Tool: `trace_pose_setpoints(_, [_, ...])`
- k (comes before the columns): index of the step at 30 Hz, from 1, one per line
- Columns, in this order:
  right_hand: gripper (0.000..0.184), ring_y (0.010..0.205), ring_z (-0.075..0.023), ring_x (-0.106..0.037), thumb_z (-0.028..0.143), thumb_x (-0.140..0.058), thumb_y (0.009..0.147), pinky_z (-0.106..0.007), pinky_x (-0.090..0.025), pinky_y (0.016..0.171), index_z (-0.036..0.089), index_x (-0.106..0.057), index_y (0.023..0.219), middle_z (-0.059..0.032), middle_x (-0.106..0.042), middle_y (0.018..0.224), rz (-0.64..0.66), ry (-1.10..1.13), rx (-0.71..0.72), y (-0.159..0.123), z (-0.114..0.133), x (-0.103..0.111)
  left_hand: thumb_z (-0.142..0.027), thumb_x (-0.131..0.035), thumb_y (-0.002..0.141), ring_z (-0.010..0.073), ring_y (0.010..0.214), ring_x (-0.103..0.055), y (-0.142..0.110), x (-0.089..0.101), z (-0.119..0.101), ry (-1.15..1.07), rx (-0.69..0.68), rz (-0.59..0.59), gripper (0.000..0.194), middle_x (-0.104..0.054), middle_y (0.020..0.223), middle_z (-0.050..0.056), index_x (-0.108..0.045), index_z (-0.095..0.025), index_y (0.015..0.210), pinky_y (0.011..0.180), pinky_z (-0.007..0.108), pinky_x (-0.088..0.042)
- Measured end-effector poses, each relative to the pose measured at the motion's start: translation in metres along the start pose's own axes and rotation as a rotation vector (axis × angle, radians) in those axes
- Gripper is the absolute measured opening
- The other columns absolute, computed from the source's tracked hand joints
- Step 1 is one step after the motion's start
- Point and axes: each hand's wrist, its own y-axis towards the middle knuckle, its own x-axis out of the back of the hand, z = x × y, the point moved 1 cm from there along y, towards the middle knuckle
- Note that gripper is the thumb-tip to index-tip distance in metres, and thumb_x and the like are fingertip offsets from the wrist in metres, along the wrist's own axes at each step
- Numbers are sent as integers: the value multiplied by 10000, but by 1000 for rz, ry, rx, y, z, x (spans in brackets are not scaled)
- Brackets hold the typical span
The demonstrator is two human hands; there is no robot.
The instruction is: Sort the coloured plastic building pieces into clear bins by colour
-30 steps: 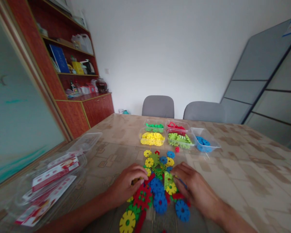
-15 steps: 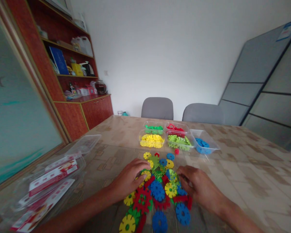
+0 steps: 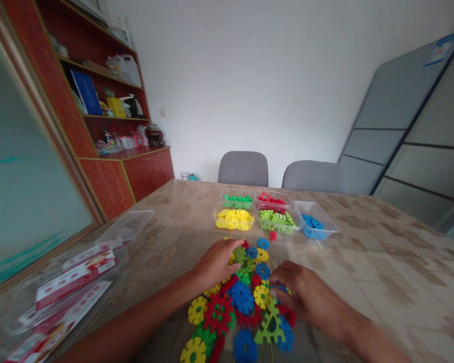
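Observation:
A pile of flat, notched plastic building pieces lies on the table before me. My left hand reaches over the far left part of it, thumb and fingers apart, fingertips beside a light green piece. On the right side, my right hand has its fingers bent, with the tip of a light green triangular piece at its thumb. That triangle overlaps a blue disc. Around the hands lie a yellow disc, a large blue disc and a red square piece. The right fingertips are partly hidden.
Clear tubs behind the pile hold yellow, light green, green, red and blue pieces. Clear plastic packaging with printed cards lies at the left. Two grey chairs stand behind the table.
The light green triangle has come toward me, from beside the right fingers to below the right thumb. My left hand has shifted forward and right over the pile. The view has turned slightly.

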Motion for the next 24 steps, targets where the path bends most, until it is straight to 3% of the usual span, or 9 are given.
trace_pose_setpoints(5, [217,779,-182,-599,194,-440,956,-283,-448,702,186,-623,840,-46,-641,838,-4,23,-5,5,-2,-3,-120,-679,748,231,1101,-588,-3,3,2,-54,-23,17,572,-652,1182,77,-520,-212,1290,980,368,-429])
trace_pose_setpoints(10, [214,758,-179,-600,188,-442,953,-276,-449,690,190,-626,843,-43,-642,825,-11,33,-10,3,-4,-4,-173,-725,728,247,1181,-535,-5,8,5,-85,-62,52,612,-586,1298,73,-516,-229,1301,1011,377,-405])
trace_pose_setpoints(19, [185,771,-175,-610,159,-463,932,-271,-449,708,188,-636,874,-46,-655,844,-31,54,-7,3,-10,-5,-190,-738,718,265,1164,-544,-3,9,-13,-72,-93,104,602,-597,1273,91,-541,-209,1287,1002,376,-410])
trace_pose_setpoints(24, [187,732,-163,-598,151,-470,925,-260,-436,672,182,-630,834,-38,-641,806,-7,47,-24,1,-3,-2,-198,-717,717,277,1145,-558,-4,5,-10,-54,-110,134,596,-602,1269,93,-541,-212,1287,997,391,-412])
